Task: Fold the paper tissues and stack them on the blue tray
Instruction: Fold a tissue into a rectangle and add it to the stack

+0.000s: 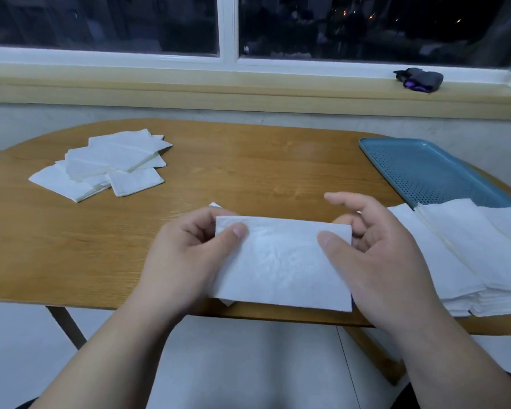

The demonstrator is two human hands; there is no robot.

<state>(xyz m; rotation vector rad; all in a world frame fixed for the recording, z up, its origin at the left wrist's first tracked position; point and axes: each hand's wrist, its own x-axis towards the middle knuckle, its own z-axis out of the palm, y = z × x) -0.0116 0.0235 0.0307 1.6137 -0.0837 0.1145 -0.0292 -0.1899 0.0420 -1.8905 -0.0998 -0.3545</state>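
A white paper tissue (281,264), folded into a rectangle, is held above the near edge of the wooden table (248,169). My left hand (186,261) pinches its upper left corner between thumb and fingers. My right hand (378,261) pinches the upper right corner, its index finger stretched out above the tissue. The blue perforated tray (425,172) lies at the right of the table. A stack of flat tissues (469,255) lies at the near right, overlapping the tray's near end. Several folded tissues (106,166) lie in a loose pile at the far left.
A window sill runs behind the table, with a dark grey and purple object (419,79) at its right end. The table's near edge sits just under the held tissue. Light floor tiles and a table leg (68,326) show below.
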